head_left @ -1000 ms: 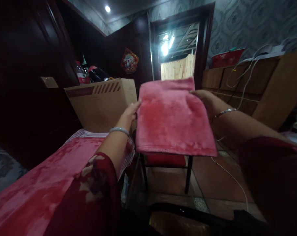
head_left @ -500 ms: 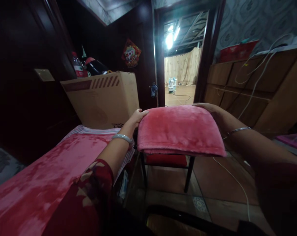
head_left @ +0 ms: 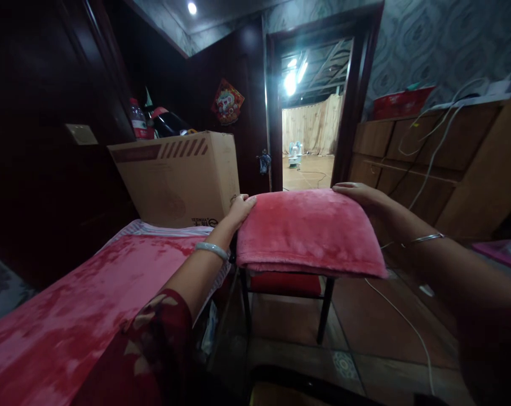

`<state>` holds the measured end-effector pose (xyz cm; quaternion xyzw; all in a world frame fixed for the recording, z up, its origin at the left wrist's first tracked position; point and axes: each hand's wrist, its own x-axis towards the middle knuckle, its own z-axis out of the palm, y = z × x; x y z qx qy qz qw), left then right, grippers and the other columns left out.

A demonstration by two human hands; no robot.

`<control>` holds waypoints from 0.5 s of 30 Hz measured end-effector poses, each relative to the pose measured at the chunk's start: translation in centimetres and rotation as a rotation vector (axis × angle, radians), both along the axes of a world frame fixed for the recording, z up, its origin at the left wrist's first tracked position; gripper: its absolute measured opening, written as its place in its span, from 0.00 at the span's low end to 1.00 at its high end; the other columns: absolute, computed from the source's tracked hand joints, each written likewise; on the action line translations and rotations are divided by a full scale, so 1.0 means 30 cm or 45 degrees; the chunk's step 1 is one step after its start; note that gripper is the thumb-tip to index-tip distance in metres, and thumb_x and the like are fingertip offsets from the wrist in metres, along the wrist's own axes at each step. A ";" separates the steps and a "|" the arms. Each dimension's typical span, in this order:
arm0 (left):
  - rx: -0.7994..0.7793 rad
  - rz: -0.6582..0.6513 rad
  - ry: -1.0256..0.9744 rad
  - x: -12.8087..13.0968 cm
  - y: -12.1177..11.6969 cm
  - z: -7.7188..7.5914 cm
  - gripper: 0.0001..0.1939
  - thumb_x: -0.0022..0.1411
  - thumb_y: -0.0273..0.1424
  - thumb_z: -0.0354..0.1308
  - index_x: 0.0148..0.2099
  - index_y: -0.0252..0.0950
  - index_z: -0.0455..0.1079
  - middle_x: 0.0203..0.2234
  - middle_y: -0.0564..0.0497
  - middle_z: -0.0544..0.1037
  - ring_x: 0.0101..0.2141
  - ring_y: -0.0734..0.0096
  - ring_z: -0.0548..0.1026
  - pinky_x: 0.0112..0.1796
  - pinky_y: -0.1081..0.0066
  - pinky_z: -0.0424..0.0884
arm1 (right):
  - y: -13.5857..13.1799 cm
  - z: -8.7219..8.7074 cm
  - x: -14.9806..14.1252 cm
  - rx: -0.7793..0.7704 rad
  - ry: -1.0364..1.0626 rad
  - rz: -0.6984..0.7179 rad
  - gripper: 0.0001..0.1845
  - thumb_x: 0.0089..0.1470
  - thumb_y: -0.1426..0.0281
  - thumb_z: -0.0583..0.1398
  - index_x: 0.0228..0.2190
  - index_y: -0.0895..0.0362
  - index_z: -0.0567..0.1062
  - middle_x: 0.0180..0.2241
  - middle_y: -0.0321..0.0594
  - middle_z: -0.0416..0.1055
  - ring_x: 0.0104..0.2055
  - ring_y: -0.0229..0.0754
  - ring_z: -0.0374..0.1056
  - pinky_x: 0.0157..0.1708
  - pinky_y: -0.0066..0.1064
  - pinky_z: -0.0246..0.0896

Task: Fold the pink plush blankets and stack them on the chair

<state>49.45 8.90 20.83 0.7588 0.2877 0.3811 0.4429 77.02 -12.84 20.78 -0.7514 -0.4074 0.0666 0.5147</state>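
Note:
A folded pink plush blanket [head_left: 310, 234] is in front of me, over a dark-framed chair with a red seat [head_left: 285, 285]. I cannot tell whether the blanket rests on the chair. My left hand [head_left: 242, 210] grips its far left corner, thumb on top and the other fingers mostly hidden. At the far right corner, my right hand [head_left: 359, 194] is closed on the edge, with its fingertips partly out of sight. The blanket's near edge shows stacked layers and hangs slightly lower at the right.
Left lies a bed with a pink plush cover [head_left: 124, 270]. A large cardboard box [head_left: 174, 180] stands behind it, with a bottle [head_left: 138, 119] on top. Wooden drawers [head_left: 432, 141] line the right. A white cable [head_left: 407, 321] crosses the tiled floor near an open doorway.
My view has tilted up slightly, so the room appears lower in the picture. Both hands keep their hold on the blanket, which looks nearly the same.

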 end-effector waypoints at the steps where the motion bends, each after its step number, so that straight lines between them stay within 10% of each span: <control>1: 0.109 0.035 0.067 0.000 -0.018 0.010 0.26 0.59 0.38 0.62 0.57 0.30 0.71 0.55 0.35 0.74 0.56 0.52 0.71 0.57 0.57 0.64 | 0.003 0.019 -0.008 -0.038 -0.138 -0.089 0.27 0.56 0.53 0.63 0.47 0.61 0.78 0.47 0.53 0.77 0.51 0.58 0.73 0.53 0.48 0.69; 7: 1.003 -0.017 0.649 -0.013 -0.178 0.046 0.35 0.66 0.51 0.52 0.70 0.42 0.57 0.69 0.41 0.57 0.68 0.46 0.53 0.64 0.44 0.49 | 0.050 0.063 -0.183 -0.142 -1.064 0.157 0.36 0.60 0.45 0.54 0.64 0.49 0.66 0.65 0.43 0.61 0.67 0.61 0.55 0.64 0.56 0.52; 15: 1.131 -0.142 0.830 -0.032 -0.205 -0.020 0.41 0.63 0.58 0.50 0.71 0.44 0.55 0.68 0.42 0.59 0.68 0.46 0.53 0.65 0.45 0.48 | 0.072 -0.042 -0.281 -0.411 -1.256 0.251 0.37 0.63 0.43 0.48 0.66 0.48 0.63 0.65 0.42 0.60 0.66 0.58 0.57 0.64 0.53 0.53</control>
